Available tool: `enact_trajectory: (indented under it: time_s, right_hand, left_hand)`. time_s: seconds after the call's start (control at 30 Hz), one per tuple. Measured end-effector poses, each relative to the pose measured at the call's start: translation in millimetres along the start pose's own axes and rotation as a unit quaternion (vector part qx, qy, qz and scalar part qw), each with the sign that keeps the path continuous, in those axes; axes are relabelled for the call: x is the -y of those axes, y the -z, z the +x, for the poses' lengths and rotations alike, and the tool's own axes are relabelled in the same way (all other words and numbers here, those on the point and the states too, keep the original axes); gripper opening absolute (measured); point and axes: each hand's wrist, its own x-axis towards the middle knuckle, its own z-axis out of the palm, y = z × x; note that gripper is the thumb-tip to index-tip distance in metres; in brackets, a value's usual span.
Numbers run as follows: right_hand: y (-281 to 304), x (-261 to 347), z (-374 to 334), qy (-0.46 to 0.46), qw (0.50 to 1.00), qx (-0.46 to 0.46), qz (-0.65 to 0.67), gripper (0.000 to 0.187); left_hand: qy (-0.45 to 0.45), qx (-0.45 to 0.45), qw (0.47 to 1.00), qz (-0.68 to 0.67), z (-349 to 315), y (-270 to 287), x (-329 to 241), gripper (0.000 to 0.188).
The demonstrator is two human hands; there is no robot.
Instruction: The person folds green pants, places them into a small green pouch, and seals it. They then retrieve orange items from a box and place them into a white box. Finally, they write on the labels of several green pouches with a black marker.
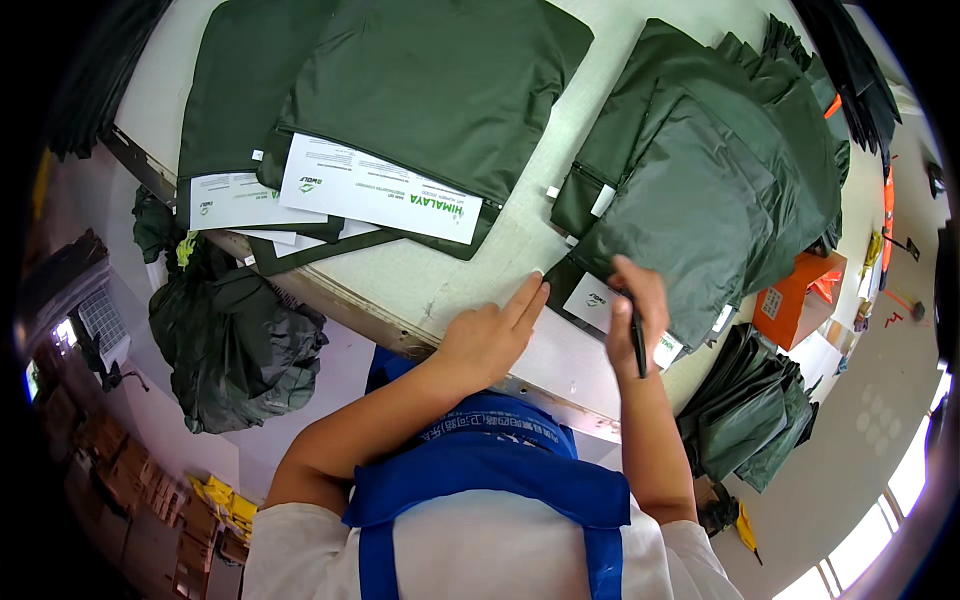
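My left hand [488,345] is on the pale tabletop near its front edge, two fingers stretched out and nothing seen in it. Just right of it, my right hand [640,300] is closed around a slim black pen-like tool [638,345]; its exact kind I cannot make out. The right hand is over the near edge of a stack of dark green fabric bags [690,210], close to a white printed card [590,302] that sticks out of one. At the left, more flat green bags [420,90] overlap, with white printed cards [380,190] showing along their near edges.
A crumpled dark bundle [235,345] hangs below the table's left front edge. An orange box [797,300] stands right of the stack, with folded dark green fabric [745,405] near it. Black fabric [850,60] lies at the far right. Cartons [125,465] sit on the floor lower left.
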Motion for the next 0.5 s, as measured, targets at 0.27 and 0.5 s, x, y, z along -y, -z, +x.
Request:
enact_trajectory:
  time_s: [0.27,0.5]
  right_hand:
    - [-37.0,10.8,7.5,-0.017,0.993,0.046,0.111,0.011]
    - [-38.7,5.3,11.2,0.024,0.993,0.080,0.085,0.012]
  left_hand:
    - [-0.026,-0.004,0.997,0.076,-5.3,-7.1,-1.6,0.058]
    - [-0.028,0.008,0.996,0.090,-5.5,-7.9,-0.5,0.057]
